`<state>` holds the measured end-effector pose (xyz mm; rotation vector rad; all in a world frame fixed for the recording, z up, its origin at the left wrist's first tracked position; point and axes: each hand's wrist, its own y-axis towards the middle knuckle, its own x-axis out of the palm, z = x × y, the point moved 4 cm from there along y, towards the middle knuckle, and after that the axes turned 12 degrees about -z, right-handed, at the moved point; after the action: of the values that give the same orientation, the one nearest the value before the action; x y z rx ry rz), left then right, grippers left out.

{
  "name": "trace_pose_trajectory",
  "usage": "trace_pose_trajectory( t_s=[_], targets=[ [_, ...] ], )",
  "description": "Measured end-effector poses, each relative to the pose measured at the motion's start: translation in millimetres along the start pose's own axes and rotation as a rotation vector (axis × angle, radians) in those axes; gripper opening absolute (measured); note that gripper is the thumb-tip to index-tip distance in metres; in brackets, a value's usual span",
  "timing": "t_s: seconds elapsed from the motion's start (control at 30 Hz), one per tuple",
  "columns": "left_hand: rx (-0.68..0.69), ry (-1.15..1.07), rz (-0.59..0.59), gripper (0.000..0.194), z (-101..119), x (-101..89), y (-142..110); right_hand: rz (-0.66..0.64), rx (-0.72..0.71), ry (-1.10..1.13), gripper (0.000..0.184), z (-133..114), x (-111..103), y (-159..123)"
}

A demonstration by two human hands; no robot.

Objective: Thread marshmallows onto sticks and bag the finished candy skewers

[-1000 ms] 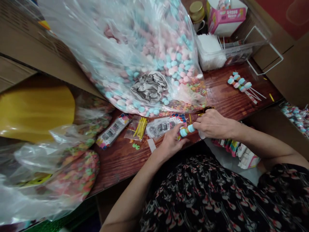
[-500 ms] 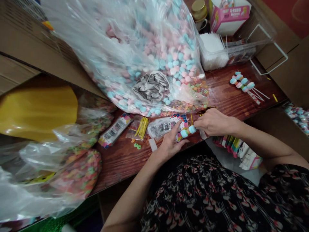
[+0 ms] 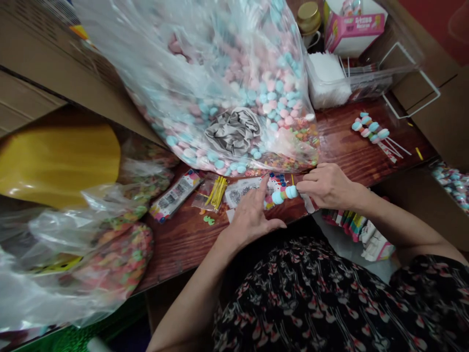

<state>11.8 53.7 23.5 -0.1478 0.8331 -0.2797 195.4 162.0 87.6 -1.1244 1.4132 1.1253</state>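
Note:
A skewer of light-blue and coloured marshmallow candies [image 3: 291, 192] lies just above the table's front edge. My right hand [image 3: 324, 187] pinches its right end, with the fingertips closed together. My left hand [image 3: 251, 210] is at its left end, thumb and index finger stretched wide apart; its fingers hide part of that end. Beneath and behind the left hand is a clear packet with dotted print [image 3: 238, 190]. A bag of yellow twist ties [image 3: 217, 190] and a stack of printed packets [image 3: 176, 195] lie to the left.
A huge clear bag of pink and blue marshmallows [image 3: 264, 83] fills the back, with grey cloth [image 3: 234, 129] on it. Finished-looking skewers [image 3: 370, 128] lie right, before a clear bin [image 3: 384, 78]. Bagged gummies [image 3: 120, 259] stand left; green gummy pieces [image 3: 208, 220] lie loose.
My left hand has spread its thumb and fingers away from the skewer. My right hand stays pinched at the skewer's right end. The whole view has shifted slightly.

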Motion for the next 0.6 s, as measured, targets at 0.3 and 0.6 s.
trace_pose_trajectory(
  t_s=[0.3,0.6],
  targets=[
    [-0.028,-0.119,-0.103,0.017,-21.9,3.9,-10.2,0.276,-0.031,-0.058,0.021,-2.3,28.8,-14.4],
    [-0.121,-0.644,-0.281,0.036,-12.7,16.0,-8.3,0.345,-0.089,-0.148,0.018,-3.2,22.9,-26.3]
  ],
)
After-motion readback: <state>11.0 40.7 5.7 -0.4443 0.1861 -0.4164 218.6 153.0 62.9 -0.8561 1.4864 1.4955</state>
